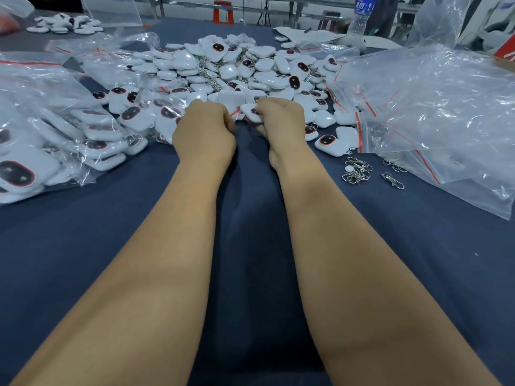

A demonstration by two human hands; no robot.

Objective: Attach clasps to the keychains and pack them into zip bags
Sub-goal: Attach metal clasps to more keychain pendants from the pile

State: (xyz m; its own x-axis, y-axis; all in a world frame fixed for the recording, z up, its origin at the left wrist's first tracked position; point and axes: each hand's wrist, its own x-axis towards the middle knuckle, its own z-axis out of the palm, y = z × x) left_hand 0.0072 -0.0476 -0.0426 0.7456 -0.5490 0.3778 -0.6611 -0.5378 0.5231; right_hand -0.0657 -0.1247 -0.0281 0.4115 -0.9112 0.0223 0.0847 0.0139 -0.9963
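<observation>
Both my hands reach forward over the dark blue table (pixel 250 190), close together at the near edge of a big pile of white keychains (pixel 223 71) with dark oval faces. My right hand (pixel 281 121) grips one white keychain (pixel 250 112) between its curled fingers. My left hand (pixel 204 129) is curled beside it and pinches the edge of a small clear zip bag (pixel 236 113) with a red strip. A small heap of metal clasps (pixel 358 169) lies on the cloth to the right of my right wrist.
Bagged keychains in clear zip bags (pixel 55 135) fill the left side. A stack of unfilled zip bags (pixel 434 107) covers the right side. A water bottle (pixel 361 15) stands at the back right, an orange stool (pixel 223 11) beyond the table.
</observation>
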